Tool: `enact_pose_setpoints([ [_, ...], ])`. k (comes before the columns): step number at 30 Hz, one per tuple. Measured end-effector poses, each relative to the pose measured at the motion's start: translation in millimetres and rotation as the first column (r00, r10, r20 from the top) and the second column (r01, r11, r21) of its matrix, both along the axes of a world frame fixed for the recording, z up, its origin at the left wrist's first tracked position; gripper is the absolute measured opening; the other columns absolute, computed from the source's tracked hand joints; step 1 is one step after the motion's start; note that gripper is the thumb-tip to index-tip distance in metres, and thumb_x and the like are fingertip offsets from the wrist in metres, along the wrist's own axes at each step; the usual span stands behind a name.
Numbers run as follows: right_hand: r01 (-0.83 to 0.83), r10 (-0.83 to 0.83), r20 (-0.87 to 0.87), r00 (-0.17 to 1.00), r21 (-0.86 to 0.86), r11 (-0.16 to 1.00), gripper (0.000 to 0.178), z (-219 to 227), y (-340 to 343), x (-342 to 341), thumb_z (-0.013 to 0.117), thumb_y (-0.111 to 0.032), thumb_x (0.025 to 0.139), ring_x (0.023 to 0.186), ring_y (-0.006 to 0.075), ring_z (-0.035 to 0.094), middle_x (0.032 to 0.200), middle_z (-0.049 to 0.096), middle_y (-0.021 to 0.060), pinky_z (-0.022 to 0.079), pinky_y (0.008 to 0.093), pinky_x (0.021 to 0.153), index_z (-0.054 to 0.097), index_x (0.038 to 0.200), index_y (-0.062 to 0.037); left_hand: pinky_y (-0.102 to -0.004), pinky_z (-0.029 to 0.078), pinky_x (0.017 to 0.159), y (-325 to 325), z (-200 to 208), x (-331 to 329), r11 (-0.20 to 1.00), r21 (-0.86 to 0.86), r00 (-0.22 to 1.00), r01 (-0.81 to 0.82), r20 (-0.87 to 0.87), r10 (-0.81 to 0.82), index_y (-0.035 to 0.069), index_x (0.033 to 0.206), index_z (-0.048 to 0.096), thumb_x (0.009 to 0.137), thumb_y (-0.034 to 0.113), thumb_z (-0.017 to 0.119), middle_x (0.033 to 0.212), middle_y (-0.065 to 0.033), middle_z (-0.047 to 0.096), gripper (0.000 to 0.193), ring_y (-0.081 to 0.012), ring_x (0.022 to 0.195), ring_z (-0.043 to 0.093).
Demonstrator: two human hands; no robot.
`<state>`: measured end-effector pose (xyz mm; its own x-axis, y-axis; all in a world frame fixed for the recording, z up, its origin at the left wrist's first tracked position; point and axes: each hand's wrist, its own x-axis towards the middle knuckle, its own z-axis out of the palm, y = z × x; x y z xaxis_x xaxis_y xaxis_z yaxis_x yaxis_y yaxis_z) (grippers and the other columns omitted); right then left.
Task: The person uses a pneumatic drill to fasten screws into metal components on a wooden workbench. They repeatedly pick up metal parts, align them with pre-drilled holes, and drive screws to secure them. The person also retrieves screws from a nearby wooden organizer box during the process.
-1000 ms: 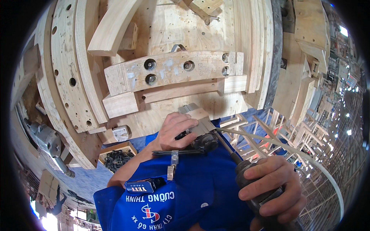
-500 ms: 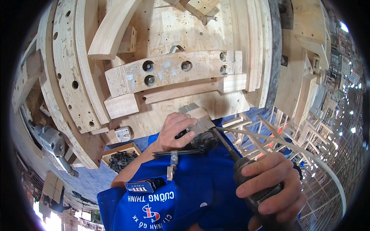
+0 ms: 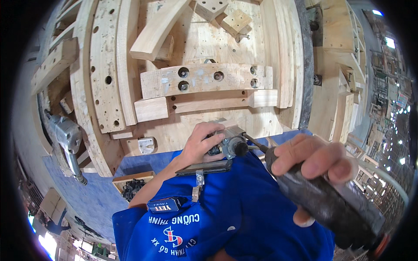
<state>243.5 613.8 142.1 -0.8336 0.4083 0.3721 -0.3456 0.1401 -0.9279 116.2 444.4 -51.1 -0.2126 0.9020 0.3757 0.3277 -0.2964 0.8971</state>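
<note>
My left hand (image 3: 201, 143) is closed around a compact grey-and-black metal tool (image 3: 235, 147) with a round black knob, close to my body. Its exact kind is hard to make out, and my fingers cover part of it. My right hand (image 3: 313, 161) grips a dark power screwdriver (image 3: 322, 202) with a long thin shank. The shank's tip points left at the side of the grey tool, close to or touching it. Beyond both hands, a curved wooden block (image 3: 200, 80) with several bolts sunk in its holes lies across a pale wooden rail (image 3: 209, 101).
Long curved wooden strips (image 3: 106, 69) edge the plywood bench on the left. A grey metal air tool (image 3: 65, 135) lies at far left, above a wooden box (image 3: 135, 179) of dark small parts. A curved wooden leg (image 3: 159, 32) and a drilled block (image 3: 236, 21) lie farther back.
My right hand has moved up and right, and the screwdriver now lies more slanted toward the lower right. The grey tool has turned slightly in my left hand. The whole view has shifted.
</note>
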Motion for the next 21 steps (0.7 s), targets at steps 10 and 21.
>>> enact_pose_setpoints([
  [10,-0.003,0.005,-0.021,1.000,0.119,0.993,0.075,41.2,-43.4,56.5,0.082,-0.013,0.070,0.096,0.0342,0.061,0.119,0.048,0.0160,0.052,0.0408,0.081,0.038,0.131,-0.0054,-0.0351,0.050,0.086,-35.6,41.2,43.8,0.968,-0.212,0.985,-0.132,0.083,0.153,0.008,0.124,0.048,0.058,0.004,0.085,0.114,-0.0146,0.059,0.076,-0.0288,0.101,0.060],
  [21,0.122,-0.144,0.164,0.976,0.137,0.983,0.064,62.5,-62.2,83.9,0.079,-0.022,0.067,0.092,0.0256,0.061,0.109,0.053,0.0135,0.052,0.0367,0.080,0.049,0.122,-0.0082,-0.0337,0.050,0.088,-37.5,59.9,63.8,0.981,-0.110,0.987,-0.160,-0.004,0.161,0.006,0.127,0.045,0.056,0.002,0.083,0.115,-0.0112,0.060,0.081,-0.0265,0.102,0.061],
])
